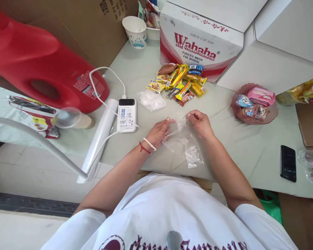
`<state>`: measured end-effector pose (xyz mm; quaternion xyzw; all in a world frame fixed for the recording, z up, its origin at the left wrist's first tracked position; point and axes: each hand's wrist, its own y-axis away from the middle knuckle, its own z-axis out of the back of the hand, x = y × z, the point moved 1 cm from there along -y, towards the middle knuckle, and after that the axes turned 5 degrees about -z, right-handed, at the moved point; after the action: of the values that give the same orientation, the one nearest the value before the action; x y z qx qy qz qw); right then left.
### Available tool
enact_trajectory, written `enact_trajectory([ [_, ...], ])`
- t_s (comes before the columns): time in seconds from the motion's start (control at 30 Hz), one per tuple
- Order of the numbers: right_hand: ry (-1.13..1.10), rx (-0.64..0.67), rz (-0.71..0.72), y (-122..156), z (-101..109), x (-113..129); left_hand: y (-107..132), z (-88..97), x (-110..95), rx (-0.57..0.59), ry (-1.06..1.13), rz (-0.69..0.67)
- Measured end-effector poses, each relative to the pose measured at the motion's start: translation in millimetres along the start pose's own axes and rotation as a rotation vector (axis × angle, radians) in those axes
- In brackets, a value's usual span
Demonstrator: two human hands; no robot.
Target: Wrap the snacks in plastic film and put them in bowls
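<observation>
Pinching the top edge of a clear plastic bag, the left hand and right hand kept fingertips closed narrow on the film, likely to rub its layers apart. Bag lay low over the table, near the person's body: thin, crinkled, see-through, seemingly empty. Snack pile sat beyond.

Left hand and right hand pinch a clear plastic bag near wrapped snacks.
</observation>
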<state>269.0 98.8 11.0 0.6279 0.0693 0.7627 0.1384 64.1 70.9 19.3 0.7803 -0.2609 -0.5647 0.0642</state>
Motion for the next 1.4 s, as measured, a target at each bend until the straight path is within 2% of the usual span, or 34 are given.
enact_trajectory([
  [0.07, -0.013, -0.066, 0.039, -1.9, 15.0, 4.6, -0.1, 6.9, -1.1, 0.044, -0.019, 0.012],
  [0.17, -0.166, -0.13, 0.018, -8.2, 41.9, 8.7, -4.9, 18.5, -5.4, 0.13, -0.077, -0.024],
  [0.23, -0.252, -0.191, -0.039, -15.3, 60.3, 8.5, -11.7, 25.3, -8.9, 0.104, -0.144, -0.083],
  [0.27, -0.252, -0.234, -0.063, -19.3, 69.2, 7.4, -15.1, 27.5, -10.6, 0.046, -0.209, -0.121],
  [0.33, -0.181, -0.326, -0.099, -27.4, 85.2, 3.6, -19.1, 27.6, -13.3, -0.162, -0.428, -0.248],
  [0.4, -0.102, -0.385, -0.127, -34.0, 96.9, -2.5, -15.6, 19.2, -13.9, -0.407, -0.701, -0.452],
  [0.43, -0.08, -0.401, -0.139, -36.4, 100.8, -6.2, -11.2, 11.7, -12.5, -0.495, -0.824, -0.57],
  [0.47, -0.07, -0.41, -0.15, -37.9, 103.2, -10.1, -5.8, 2.5, -9.8, -0.529, -0.927, -0.693],
  [0.5, -0.068, -0.415, -0.156, -38.7, 104.4, -13.9, -0.6, -7.7, -5.8, -0.495, -1.008, -0.81],
  [0.53, -0.068, -0.414, -0.157, -38.8, 104.5, -17.5, 3.4, -18.1, -0.7, -0.377, -1.08, -0.912],
  [0.6, -0.064, -0.405, -0.156, -37.3, 102.7, -23.0, 5.6, -35.1, 10.9, -0.061, -1.184, -1.033],
  [0.63, -0.058, -0.4, -0.155, -36.2, 101.6, -24.6, 3.1, -40.1, 15.9, 0.074, -1.217, -1.044],
  [0.67, -0.051, -0.398, -0.155, -35.0, 100.9, -25.5, -1.4, -41.9, 19.7, 0.159, -1.239, -1.026],
  [0.73, -0.033, -0.403, -0.151, -33.7, 101.9, -25.2, -13.0, -36.0, 22.4, 0.205, -1.262, -0.944],
  [0.8, 0.048, -0.409, -0.138, -35.2, 106.6, -23.0, -20.3, -19.9, 19.0, 0.21, -1.254, -0.896],
  [0.87, 0.197, -0.411, -0.102, -39.6, 114.0, -20.1, -18.3, 1.0, 12.2, 0.284, -1.227, -0.923],
  [0.93, 0.37, -0.402, -0.048, -44.1, 121.8, -17.2, -8.3, 22.2, 5.6, 0.375, -1.221, -0.942],
  [1.0, 0.478, -0.385, 0.018, -43.8, 127.5, -14.3, 4.7, 39.5, 1.8, 0.418, -1.226, -0.917],
  [1.07, 0.535, -0.414, 0.102, -34.2, 128.6, -11.4, 16.3, 49.3, 2.0, 0.434, -1.212, -0.864],
  [1.13, 0.523, -0.499, 0.147, -14.6, 123.0, -9.9, 23.0, 50.3, 5.5, 0.382, -1.162, -0.793],
  [1.2, 0.454, -0.51, 0.056, 9.7, 108.8, -11.6, 24.1, 43.2, 10.7, 0.235, -1.105, -0.719],
  [1.3, 0.282, -0.295, -0.191, 40.6, 76.8, -18.5, 19.5, 23.4, 19.1, 0.014, -1.161, -0.657],
  [1.4, 0.079, -0.104, -0.231, 55.6, 56.4, -23.4, 15.6, 8.0, 25.4, -0.026, -1.375, -0.649],
])
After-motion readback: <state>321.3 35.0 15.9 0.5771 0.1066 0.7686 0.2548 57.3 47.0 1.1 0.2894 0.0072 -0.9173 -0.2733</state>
